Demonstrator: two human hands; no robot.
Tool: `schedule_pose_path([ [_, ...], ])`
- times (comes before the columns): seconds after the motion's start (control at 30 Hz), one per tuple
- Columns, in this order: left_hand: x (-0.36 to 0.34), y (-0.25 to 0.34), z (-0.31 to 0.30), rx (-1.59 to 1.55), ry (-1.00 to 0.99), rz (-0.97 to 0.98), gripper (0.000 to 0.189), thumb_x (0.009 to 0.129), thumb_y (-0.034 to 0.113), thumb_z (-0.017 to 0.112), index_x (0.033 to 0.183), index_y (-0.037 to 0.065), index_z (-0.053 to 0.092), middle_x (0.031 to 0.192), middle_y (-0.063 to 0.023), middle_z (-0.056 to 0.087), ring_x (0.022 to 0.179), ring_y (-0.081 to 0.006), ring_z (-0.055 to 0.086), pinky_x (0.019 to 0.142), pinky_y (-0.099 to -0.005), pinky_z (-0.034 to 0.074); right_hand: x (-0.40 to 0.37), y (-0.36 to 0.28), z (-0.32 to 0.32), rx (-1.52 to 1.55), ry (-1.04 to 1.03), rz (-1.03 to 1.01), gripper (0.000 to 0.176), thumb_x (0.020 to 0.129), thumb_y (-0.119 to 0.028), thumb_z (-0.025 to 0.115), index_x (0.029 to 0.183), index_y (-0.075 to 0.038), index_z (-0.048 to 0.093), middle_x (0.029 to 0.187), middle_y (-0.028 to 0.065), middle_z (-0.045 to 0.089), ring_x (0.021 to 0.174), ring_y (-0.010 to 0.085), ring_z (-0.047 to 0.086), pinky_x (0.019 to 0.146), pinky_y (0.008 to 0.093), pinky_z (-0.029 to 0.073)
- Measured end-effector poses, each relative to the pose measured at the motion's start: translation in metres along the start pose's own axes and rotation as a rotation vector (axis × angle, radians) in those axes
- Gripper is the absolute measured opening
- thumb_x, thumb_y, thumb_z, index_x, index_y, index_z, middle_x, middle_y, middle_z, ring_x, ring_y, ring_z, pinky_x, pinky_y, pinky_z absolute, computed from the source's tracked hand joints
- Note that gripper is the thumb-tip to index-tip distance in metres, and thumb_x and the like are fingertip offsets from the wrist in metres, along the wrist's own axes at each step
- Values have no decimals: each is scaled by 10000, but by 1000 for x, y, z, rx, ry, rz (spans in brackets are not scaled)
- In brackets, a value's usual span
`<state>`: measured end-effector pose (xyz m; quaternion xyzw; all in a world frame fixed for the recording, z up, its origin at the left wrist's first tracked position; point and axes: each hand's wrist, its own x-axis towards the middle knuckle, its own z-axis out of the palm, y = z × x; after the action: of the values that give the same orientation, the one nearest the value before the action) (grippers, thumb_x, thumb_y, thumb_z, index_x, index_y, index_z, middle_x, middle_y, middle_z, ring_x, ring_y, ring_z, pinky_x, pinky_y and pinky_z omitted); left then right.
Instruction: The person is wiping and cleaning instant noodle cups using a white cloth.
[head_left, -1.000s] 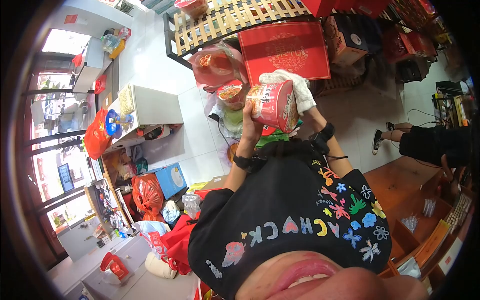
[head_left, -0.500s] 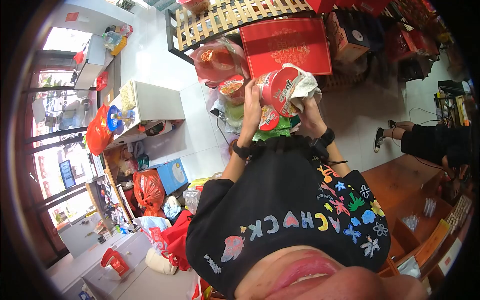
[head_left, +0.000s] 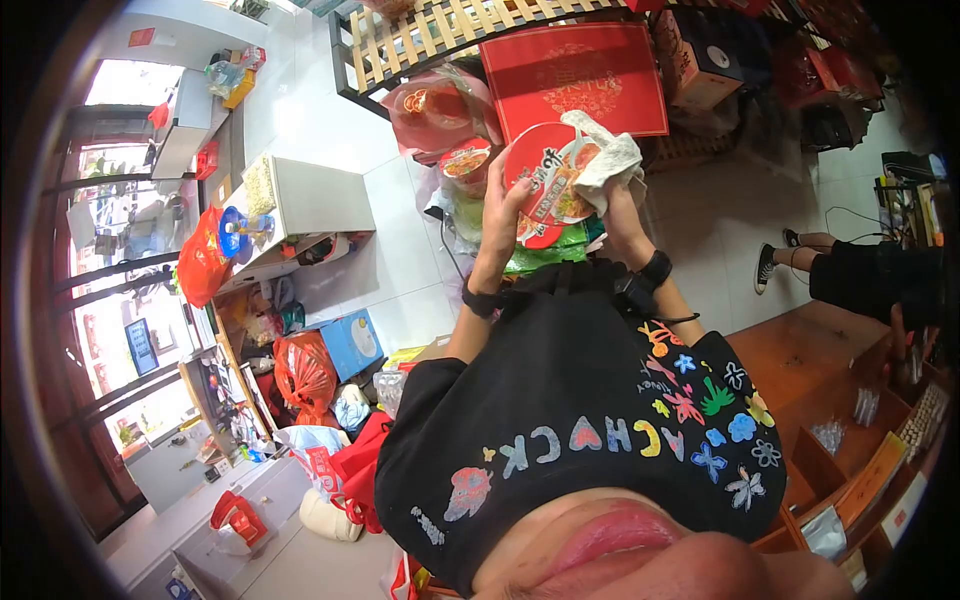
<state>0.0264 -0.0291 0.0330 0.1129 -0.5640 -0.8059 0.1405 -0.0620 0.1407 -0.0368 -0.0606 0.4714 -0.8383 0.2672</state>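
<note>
My left hand [head_left: 504, 208] is closed on the left side of a red instant noodle tub [head_left: 545, 172], its thumb lying across the printed face. The tub is tilted so that this round face with its food picture turns up toward me. In my right hand [head_left: 624, 208] is a crumpled whitish cloth [head_left: 608, 165], pressed against the tub's right side. The cloth hides part of the tub and most of that hand's fingers. Just left of my left hand stands another noodle tub [head_left: 465, 167]. A further red tub [head_left: 541, 236] shows partly below the held one.
A large red gift box [head_left: 575, 80] lies beyond my hands, beside a slatted wooden rack [head_left: 440, 42]. A pink bag [head_left: 437, 112] and green packaging [head_left: 545, 255] lie close by. At right, a person's legs [head_left: 795, 258] show near a brown wooden desk [head_left: 800, 365].
The noodle tub has been turned, so more of its printed round face shows now. The cloth has shifted slightly over its right side.
</note>
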Motion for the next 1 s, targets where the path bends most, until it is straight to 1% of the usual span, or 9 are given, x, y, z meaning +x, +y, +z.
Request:
schedule_pose_path([
  [0.07,-4,-4,-3,-301,-7,-101,531,934,281,488,1368,-1,370,1308,-143,503,1220,-228,509,1042,-369,411,2,0,0,57,-69,37,497,1013,-375,393,1384,-45,398,1365,78,483,1246,201,476,1061,360,390],
  [0.17,-11,1,4,-620,93,-279,479,953,289,440,1321,-16,412,1263,-145,556,1152,-227,568,1016,-379,445,-7,-23,16,524,-59,340,545,998,-429,386,1397,-57,400,1412,72,455,1287,224,443,1077,403,370],
  [0.3,-8,-16,0,-392,110,-194,483,992,356,377,1296,-9,462,1263,-130,571,1161,-209,562,1004,-373,438,-13,-31,31,562,20,436,659,955,-582,358,1432,-126,373,1440,76,431,1308,271,424,1078,499,353],
  [0.43,-5,-30,-22,-173,150,-190,519,1012,410,358,1247,-26,511,1162,-135,633,1027,-195,638,909,-321,503,-21,-30,26,648,-64,534,684,932,-608,385,1429,-138,383,1441,86,432,1310,288,421,1079,549,333],
  [0.67,-3,-41,-45,-450,77,-377,469,998,370,459,1265,-14,493,1173,-113,614,1066,-158,605,942,-286,468,-23,-18,20,846,-180,592,677,922,-604,412,1417,-143,406,1441,78,437,1317,291,414,1090,563,312],
  [0.77,5,-16,-25,26,11,107,519,997,351,469,1336,-40,432,1242,-137,582,1155,-206,564,1012,-304,415,-21,-17,21,822,-70,556,665,928,-593,412,1414,-139,409,1442,70,438,1315,290,417,1093,549,315],
  [0.87,4,-1,-22,295,72,153,677,948,445,526,1408,-25,366,1360,-167,487,1273,-261,471,1064,-354,359,-19,-21,26,750,51,516,654,934,-585,405,1411,-137,413,1442,70,439,1312,290,423,1094,531,325],
  [0.97,1,22,-20,299,-112,244,830,854,526,620,1443,13,339,1460,-184,367,1352,-303,371,1104,-420,303,-14,-19,26,683,-3,427,685,912,-601,449,1413,-136,406,1440,73,439,1311,287,426,1095,517,334],
  [1.0,3,32,-26,445,-219,211,993,723,536,741,1476,60,302,1531,-205,229,1425,-343,227,1143,-453,220,-14,-18,26,665,-47,391,703,899,-609,473,1414,-135,402,1439,74,439,1312,285,426,1095,512,337],
])
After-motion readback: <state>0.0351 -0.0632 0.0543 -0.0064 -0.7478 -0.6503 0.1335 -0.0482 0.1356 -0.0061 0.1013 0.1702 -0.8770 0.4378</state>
